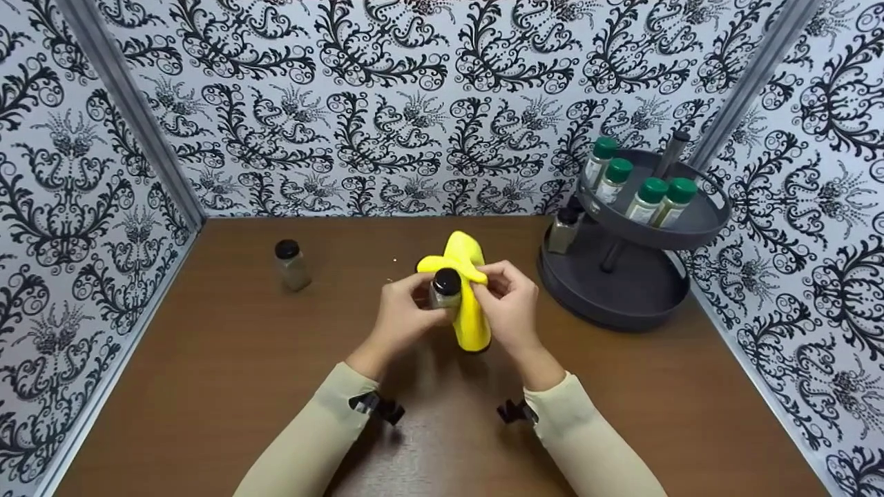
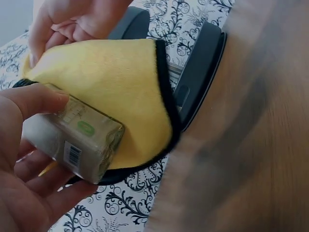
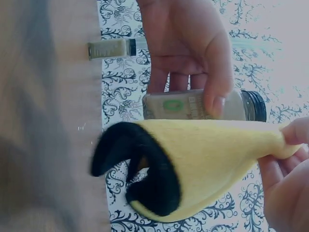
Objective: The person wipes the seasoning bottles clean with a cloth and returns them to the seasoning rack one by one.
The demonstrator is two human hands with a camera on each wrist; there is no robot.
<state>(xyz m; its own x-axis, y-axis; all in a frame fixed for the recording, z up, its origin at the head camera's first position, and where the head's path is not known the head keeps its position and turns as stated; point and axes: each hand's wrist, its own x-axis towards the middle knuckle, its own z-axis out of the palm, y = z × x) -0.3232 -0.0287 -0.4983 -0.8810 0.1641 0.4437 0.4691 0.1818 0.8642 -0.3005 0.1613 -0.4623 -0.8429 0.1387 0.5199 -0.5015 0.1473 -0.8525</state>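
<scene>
My left hand [image 1: 402, 314] grips a clear spice jar with a black lid [image 1: 447, 281], fingers and thumb curled round its sides. A label with a green mark and a barcode shows on the jar [image 2: 82, 137] in the left wrist view. Beside it, my right hand [image 1: 510, 304] pinches a yellow cloth with dark edging [image 1: 472, 324] near its upper part. The cloth [image 3: 207, 159] hangs folded against the jar, and its lower edge curls open in the right wrist view. Both hands are above the table, close together.
Another black-lidded jar [image 1: 293, 266] stands on the brown table [image 1: 228, 359] at the left. At the right is a dark two-tier round rack [image 1: 618, 297]. Several green-capped jars [image 1: 649, 200] sit on its upper tier; a black-lidded jar [image 1: 564, 231] is on the lower one. Patterned walls enclose the table.
</scene>
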